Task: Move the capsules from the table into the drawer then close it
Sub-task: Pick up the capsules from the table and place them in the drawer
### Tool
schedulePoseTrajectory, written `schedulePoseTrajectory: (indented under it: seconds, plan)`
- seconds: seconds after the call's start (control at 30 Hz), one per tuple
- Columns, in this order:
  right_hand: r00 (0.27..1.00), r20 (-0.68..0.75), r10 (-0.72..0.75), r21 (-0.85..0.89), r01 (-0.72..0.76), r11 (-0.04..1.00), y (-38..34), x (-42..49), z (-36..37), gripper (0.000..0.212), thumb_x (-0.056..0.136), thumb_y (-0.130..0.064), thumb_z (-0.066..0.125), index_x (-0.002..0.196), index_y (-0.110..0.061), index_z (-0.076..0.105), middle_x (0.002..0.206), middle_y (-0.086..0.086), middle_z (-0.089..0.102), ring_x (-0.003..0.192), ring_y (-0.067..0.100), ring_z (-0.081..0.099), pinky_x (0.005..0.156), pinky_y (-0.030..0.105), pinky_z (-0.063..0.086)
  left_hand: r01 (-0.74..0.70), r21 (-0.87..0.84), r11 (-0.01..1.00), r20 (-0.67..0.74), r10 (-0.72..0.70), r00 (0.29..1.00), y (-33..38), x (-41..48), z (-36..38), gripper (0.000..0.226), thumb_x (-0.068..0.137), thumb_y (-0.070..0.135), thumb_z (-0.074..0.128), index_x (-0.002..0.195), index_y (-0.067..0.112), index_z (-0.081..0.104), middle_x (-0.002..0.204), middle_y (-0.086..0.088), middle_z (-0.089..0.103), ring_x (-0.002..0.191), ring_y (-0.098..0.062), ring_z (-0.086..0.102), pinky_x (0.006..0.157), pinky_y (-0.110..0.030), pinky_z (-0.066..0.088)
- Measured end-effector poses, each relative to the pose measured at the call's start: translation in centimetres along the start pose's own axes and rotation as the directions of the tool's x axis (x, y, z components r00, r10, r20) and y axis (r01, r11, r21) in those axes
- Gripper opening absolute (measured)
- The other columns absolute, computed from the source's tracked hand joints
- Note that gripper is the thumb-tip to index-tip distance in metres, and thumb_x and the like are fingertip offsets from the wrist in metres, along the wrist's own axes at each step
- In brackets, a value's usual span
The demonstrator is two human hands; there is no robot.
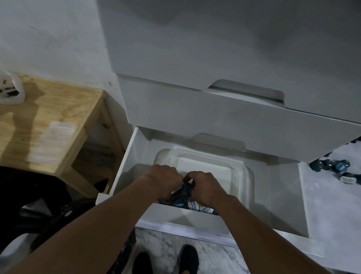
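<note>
The white bottom drawer stands pulled open, with a clear plastic tub inside it. My left hand and my right hand are both low in the tub's near end, fingers curled around a bunch of dark blue capsules. More capsules, some showing white foil lids, lie in the tub just under my hands. Several dark teal capsules remain on the pale table at the right, beside the drawer unit.
Two shut white drawers sit above the open one. A low wooden table with a small translucent container stands at the left. Dark chair parts and my feet on the marble floor are below.
</note>
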State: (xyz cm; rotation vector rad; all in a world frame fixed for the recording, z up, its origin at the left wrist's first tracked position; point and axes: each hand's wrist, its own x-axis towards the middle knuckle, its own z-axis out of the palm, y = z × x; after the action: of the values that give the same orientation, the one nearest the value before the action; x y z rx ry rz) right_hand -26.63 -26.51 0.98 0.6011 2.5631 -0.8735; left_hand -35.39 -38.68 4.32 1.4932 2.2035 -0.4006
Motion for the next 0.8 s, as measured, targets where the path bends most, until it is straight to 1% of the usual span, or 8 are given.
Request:
schedulePoseTrajectory:
  seconds: [0.1, 0.17, 0.23, 0.33, 0.4, 0.6, 0.7, 0.8]
  plan:
    - [1.0, -0.004, 0.012, 0.006, -0.012, 1.0, 0.07, 0.0, 0.12, 0.037, 0.083, -0.007, 0.06, 0.117, -0.021, 0.06, 0.106, 0.013, 0.067, 0.091, 0.026, 0.063, 0.079, 0.031, 0.052, 0.003, 0.051, 0.999, 0.0, -0.003, 1.0, 0.18, 0.0, 0.34, 0.043, 0.085, 0.027, 0.065, 0.124, 0.013, 0.052, 0.119, -0.012, 0.057, 0.108, -0.027, 0.057, 0.085, -0.037, 0.047]
    - [1.0, -0.002, 0.006, 0.0, -0.006, 1.0, 0.13, -0.01, 0.12, 0.036, 0.083, -0.007, 0.059, 0.117, -0.02, 0.061, 0.106, 0.012, 0.067, 0.092, 0.026, 0.063, 0.08, 0.031, 0.052, 0.01, 0.043, 0.999, 0.003, -0.01, 1.0, 0.15, -0.03, 0.41, 0.043, 0.085, 0.027, 0.065, 0.124, 0.012, 0.052, 0.119, -0.012, 0.057, 0.109, -0.027, 0.057, 0.085, -0.037, 0.047]
    - [1.0, -0.003, -0.005, -0.006, 0.005, 1.0, 0.04, -0.03, 0.11, 0.035, 0.083, -0.007, 0.059, 0.116, -0.019, 0.061, 0.107, 0.012, 0.067, 0.094, 0.027, 0.062, 0.08, 0.031, 0.051, 0.025, 0.003, 1.0, 0.002, -0.025, 1.0, 0.18, -0.17, 0.31, 0.042, 0.086, 0.029, 0.064, 0.123, 0.012, 0.053, 0.118, -0.011, 0.057, 0.108, -0.026, 0.057, 0.085, -0.036, 0.047]
    - [1.0, -0.004, -0.023, -0.011, 0.023, 1.0, 0.06, -0.06, 0.11, 0.035, 0.083, -0.005, 0.059, 0.116, -0.017, 0.061, 0.112, 0.013, 0.066, 0.098, 0.027, 0.062, 0.082, 0.031, 0.051, 0.079, -0.093, 0.993, -0.022, -0.081, 0.996, 0.41, -0.12, -0.05, 0.031, 0.091, 0.03, 0.055, 0.116, 0.013, 0.057, 0.115, -0.011, 0.061, 0.102, -0.025, 0.06, 0.08, -0.034, 0.047]
    - [0.999, -0.009, -0.033, -0.017, 0.033, 0.999, 0.11, -0.08, 0.05, 0.036, 0.083, -0.003, 0.059, 0.116, -0.016, 0.061, 0.115, 0.012, 0.065, 0.101, 0.028, 0.061, 0.084, 0.031, 0.05, 0.112, -0.106, 0.988, -0.028, -0.115, 0.993, 0.57, 0.01, -0.22, 0.027, 0.093, 0.028, 0.052, 0.115, 0.013, 0.059, 0.113, -0.011, 0.062, 0.1, -0.025, 0.061, 0.077, -0.033, 0.045]
    - [0.996, -0.004, -0.085, -0.024, 0.085, 0.996, 0.4, 0.0, -0.16, 0.036, 0.082, 0.0, 0.059, 0.115, -0.013, 0.062, 0.116, 0.014, 0.064, 0.103, 0.03, 0.06, 0.086, 0.033, 0.051, 0.134, -0.036, 0.99, -0.008, -0.134, 0.991, 0.97, 0.3, -0.33, 0.027, 0.093, 0.022, 0.054, 0.118, 0.014, 0.057, 0.117, -0.012, 0.06, 0.107, -0.026, 0.06, 0.085, -0.035, 0.048]
    - [0.994, 0.002, -0.112, -0.018, 0.112, 0.994, 0.61, -0.01, -0.3, 0.037, 0.084, -0.003, 0.059, 0.12, -0.012, 0.06, 0.118, 0.015, 0.063, 0.105, 0.031, 0.06, 0.088, 0.035, 0.05, 0.165, -0.071, 0.984, 0.008, -0.165, 0.986, 0.97, 0.45, -0.27, 0.026, 0.093, 0.024, 0.054, 0.116, 0.013, 0.059, 0.116, -0.012, 0.061, 0.104, -0.026, 0.061, 0.081, -0.033, 0.047]
    - [0.991, 0.006, -0.134, -0.015, 0.134, 0.991, 0.9, -0.01, -0.54, 0.041, 0.086, -0.009, 0.062, 0.126, -0.013, 0.056, 0.121, 0.016, 0.061, 0.108, 0.031, 0.058, 0.09, 0.034, 0.049, 0.203, -0.158, 0.966, 0.014, -0.203, 0.979, 1.11, 0.34, -0.52, 0.034, 0.094, 0.028, 0.053, 0.125, 0.014, 0.055, 0.124, -0.013, 0.057, 0.109, -0.026, 0.058, 0.087, -0.034, 0.046]
